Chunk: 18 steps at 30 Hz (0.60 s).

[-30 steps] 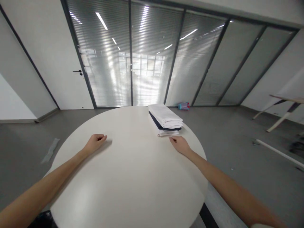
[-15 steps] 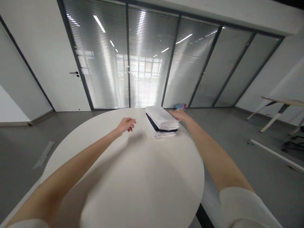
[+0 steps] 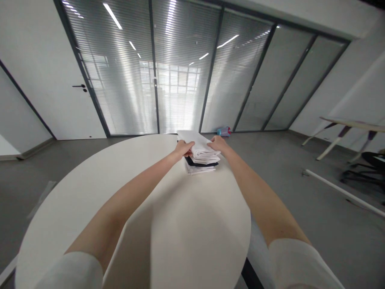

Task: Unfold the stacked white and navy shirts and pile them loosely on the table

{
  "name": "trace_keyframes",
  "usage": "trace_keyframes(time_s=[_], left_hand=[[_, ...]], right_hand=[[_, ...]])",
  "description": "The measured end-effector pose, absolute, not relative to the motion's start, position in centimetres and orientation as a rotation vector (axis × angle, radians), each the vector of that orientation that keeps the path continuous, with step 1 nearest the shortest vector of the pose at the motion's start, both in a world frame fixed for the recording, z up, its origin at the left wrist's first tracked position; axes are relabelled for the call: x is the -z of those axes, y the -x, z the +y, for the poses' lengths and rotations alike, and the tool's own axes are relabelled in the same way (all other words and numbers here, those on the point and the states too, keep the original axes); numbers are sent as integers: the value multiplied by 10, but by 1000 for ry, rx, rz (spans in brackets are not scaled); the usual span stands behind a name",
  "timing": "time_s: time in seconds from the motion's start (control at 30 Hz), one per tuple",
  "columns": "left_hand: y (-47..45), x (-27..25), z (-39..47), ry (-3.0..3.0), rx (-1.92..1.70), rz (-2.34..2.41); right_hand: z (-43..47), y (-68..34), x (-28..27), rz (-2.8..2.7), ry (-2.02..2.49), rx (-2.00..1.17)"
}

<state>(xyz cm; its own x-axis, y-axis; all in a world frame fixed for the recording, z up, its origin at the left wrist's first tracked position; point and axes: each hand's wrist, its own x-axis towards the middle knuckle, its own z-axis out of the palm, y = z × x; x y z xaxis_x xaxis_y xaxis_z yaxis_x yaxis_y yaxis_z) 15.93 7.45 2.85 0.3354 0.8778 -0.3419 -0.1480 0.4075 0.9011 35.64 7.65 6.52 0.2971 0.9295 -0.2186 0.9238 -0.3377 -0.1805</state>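
Note:
Near the far right edge of the round white table [image 3: 192, 216] stands a stack of folded cloths that look like garments. A white folded cloth [image 3: 198, 145] lies on top, a black folded cloth [image 3: 200, 162] sits lower down, and another white folded cloth [image 3: 201, 170] forms the bottom. My left hand [image 3: 184, 148] grips the left side of the top white cloth, thumb above and fingers underneath. On the opposite side, my right hand [image 3: 218, 144] pinches the same cloth, its fingers partly hidden. The top cloth's near edge looks slightly raised.
A glass partition with blinds [image 3: 177, 92] runs behind the table, with a white door [image 3: 60, 92] at left. A blue and red object [image 3: 223, 131] lies on the floor by the glass. To the right are another table [image 3: 351, 123], a black chair base [image 3: 361, 172] and a white bar [image 3: 343, 190].
My left hand has moved right from above the table onto the stack's left side. My right hand has closed on the stack's right side. The view has shifted slightly.

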Motion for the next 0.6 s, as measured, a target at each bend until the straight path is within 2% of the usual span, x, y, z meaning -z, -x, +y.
trace_keyframes(time_s=[0.2,0.33,0.47,0.6], left_hand=[[-121,-51,73,-870,-988,966],[-66,-37,42,-716,-1098,963],[3,-15,-16,-706,-754,953],[89,-24,-71,-942,-289,925]], right_hand=[[83,-312,-112,-1778,2204,-92],[80,-241,-138,-2007,1819,-108],[65,-153,-128,-2387,1476,-286],[11,-87,-105,-2812,1057,-534]])
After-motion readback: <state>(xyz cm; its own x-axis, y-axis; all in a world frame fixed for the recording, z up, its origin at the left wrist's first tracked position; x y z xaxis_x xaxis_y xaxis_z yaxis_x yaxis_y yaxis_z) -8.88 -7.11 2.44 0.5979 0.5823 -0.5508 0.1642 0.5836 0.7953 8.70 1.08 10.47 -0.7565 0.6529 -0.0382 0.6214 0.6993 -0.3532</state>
